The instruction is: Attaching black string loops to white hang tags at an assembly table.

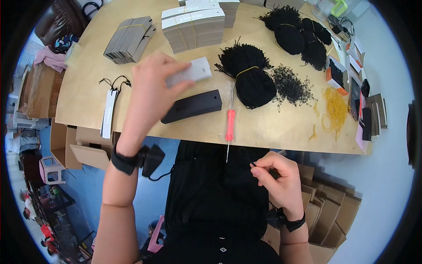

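My left hand (154, 86), slightly blurred, reaches over the table with thumb and fingers apart at a small stack of pale grey hang tags (200, 69). Just nearer to me lies a stack of black tags (193, 106). Below the table's front edge, my right hand (279, 176) pinches a thin black cord (252, 164); most of that cord is lost against my black clothing. Between the hands, a red-handled needle tool (230, 125) points its metal shaft past the table edge. A tied bundle of black cords (255, 86) sits beyond it.
Small black safety pins (292, 86) lie heaped beside yellow rubber bands (334, 114). Banded grey tag stacks (193, 31) stand at the back, near more black cord bundles (290, 37). Strung tags (109, 114) rest at left. Cardboard boxes (329, 211) are on the floor.
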`<state>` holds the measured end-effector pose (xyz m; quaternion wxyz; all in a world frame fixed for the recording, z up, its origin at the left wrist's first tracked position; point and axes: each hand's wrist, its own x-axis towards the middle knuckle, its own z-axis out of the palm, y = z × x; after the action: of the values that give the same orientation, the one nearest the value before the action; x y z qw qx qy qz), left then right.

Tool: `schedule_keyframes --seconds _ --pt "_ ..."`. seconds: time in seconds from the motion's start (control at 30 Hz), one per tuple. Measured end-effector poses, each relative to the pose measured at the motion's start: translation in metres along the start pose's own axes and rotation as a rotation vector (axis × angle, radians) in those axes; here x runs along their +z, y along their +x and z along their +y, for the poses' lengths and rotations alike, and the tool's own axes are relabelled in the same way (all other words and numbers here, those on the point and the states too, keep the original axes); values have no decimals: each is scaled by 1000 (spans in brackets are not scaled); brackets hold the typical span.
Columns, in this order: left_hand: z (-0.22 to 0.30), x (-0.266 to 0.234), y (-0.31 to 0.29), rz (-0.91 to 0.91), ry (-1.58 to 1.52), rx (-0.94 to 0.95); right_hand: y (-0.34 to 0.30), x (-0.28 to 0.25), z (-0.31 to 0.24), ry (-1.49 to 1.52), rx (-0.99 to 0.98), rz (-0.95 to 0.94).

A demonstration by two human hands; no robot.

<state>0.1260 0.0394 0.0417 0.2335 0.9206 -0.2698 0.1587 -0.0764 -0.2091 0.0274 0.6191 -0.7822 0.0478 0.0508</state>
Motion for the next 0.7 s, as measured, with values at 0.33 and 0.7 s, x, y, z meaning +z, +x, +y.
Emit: schedule_keyframes --seconds 0.33,0.7 --pt "17 13 -28 -168 -165 -21 -6 3 -2 37 7 2" --pt "24 8 -27 91 16 191 -16 6 0 42 19 -1"
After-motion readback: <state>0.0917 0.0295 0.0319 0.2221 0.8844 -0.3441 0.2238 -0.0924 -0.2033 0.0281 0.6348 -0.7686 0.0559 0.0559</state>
